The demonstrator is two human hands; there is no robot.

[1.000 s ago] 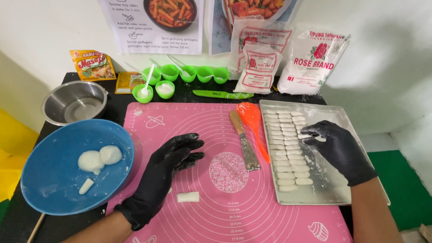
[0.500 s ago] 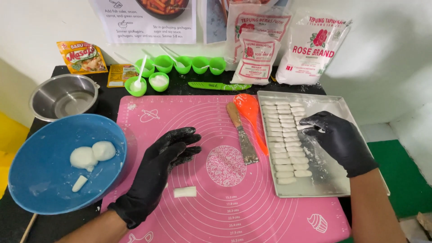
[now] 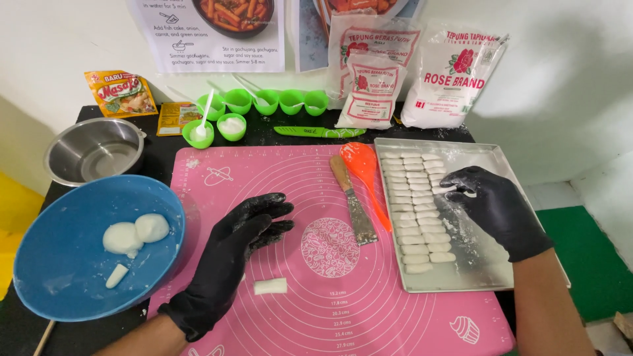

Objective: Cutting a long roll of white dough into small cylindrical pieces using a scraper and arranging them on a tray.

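- Far left of the frame: a blue bowl (image 3: 86,264) holds two white dough balls (image 3: 136,232) and a small offcut, kept within reach of the mat; a steel bowl (image 3: 95,155) sits behind it.
- Centre left: the left hand (image 3: 241,247), in a floured black glove, rests flat and open on the pink silicone mat (image 3: 343,296), holding nothing; one cut dough piece (image 3: 271,286) lies just below it.
- Centre: a scraper (image 3: 353,207) and an orange spoon (image 3: 366,175) lie side by side on the mat's right part.
- Right: the right hand (image 3: 491,204) pinches a dough stick (image 3: 448,189) with narrowed fingertips over the floured metal tray (image 3: 488,264), beside rows of cut dough sticks (image 3: 415,211), apparently dusted against sticking.
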